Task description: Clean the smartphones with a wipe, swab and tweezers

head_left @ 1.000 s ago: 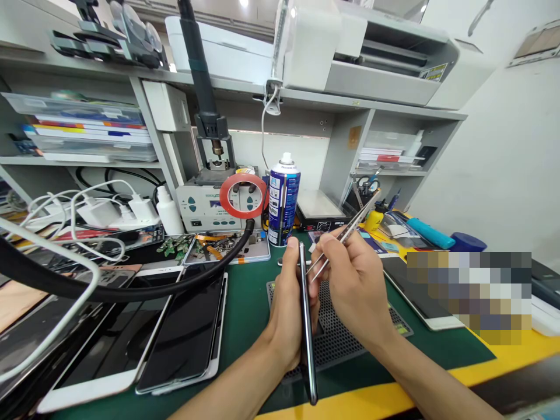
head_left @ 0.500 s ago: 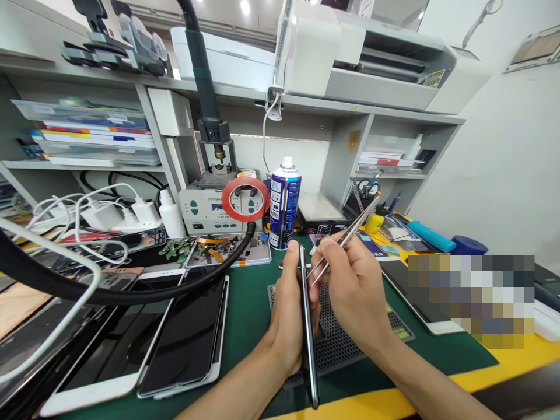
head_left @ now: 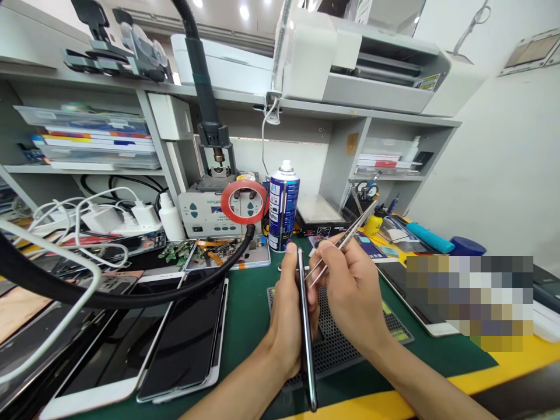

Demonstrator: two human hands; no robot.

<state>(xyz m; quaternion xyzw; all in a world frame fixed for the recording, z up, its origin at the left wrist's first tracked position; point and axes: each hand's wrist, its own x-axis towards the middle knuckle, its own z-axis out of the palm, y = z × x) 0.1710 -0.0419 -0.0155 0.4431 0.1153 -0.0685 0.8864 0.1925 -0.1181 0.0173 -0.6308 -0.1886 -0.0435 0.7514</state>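
Well to the left of the slim, dark, phone-like slab with a shiny metal edge (head_left: 307, 326), a thick black rubber hose (head_left: 131, 298) is curving over several flat panels. Nearest of these, a glossy black screen panel with a pale rim (head_left: 184, 338) is lying on the green-topped counter with a yellow border (head_left: 245, 315). Behind it, still left of the slab, a shallow silver tray of small loose parts (head_left: 262, 260) is resting before a pale grey boxy machine with oval buttons (head_left: 202, 217).

Just left of the slab, the person's left hand (head_left: 285, 324) is clamping its grip on it, the thumb pressing near the upper end. The slab is pointing its narrow edge at the viewer, with a dark grey perforated pad (head_left: 341, 344) lying behind it. Farther back, a tall blue spray can (head_left: 277, 216) is standing upright.

Just right of the slab, the right hand (head_left: 355, 294) is closing its grip on slender silver metal tweezers (head_left: 359, 224). Their tips are standing apart beside the slab; contact is impossible to tell.

Farther right, a dark, white-bordered panel (head_left: 411, 291) is lying flat.

Since half a second ago, only the view is shifting slightly; hands, slab and tweezers are keeping almost the same pose, so the tweezer work is apparently staying at one spot.
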